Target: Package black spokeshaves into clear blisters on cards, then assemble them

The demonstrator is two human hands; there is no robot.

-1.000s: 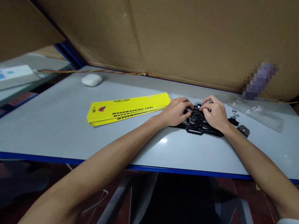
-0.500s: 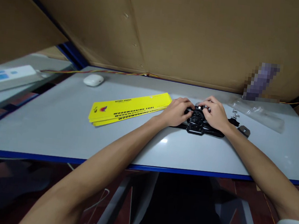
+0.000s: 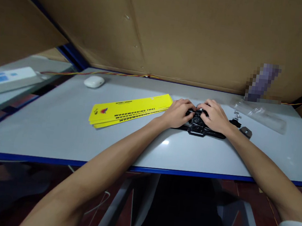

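Black metal spokeshaves (image 3: 197,130) lie close together on the table in front of me, partly covered by both hands. My left hand (image 3: 179,112) is closed on the left side of the upper spokeshave (image 3: 196,120), fingers bent over its far edge. My right hand (image 3: 213,115) curls over the same tool's right side, thumb and fingertips pinching near a small shiny spot at its top. What exactly those fingertips touch is too small to make out. Right of the right hand lie a black part (image 3: 235,123), a flat slotted blade (image 3: 245,132) and several small silvery screws (image 3: 237,115).
Yellow printed cards (image 3: 130,108) lie fanned at the left. A white rounded case (image 3: 94,82) sits farther back. Clear plastic bags (image 3: 261,115) lie at the right, before a blurred purple object (image 3: 262,83). Cardboard panels (image 3: 175,33) stand behind, and a power strip (image 3: 7,80) is far left.
My right hand has shifted slightly left and nearer to me over the spokeshave, its fingers closer to the left hand. The left hand has hardly moved.
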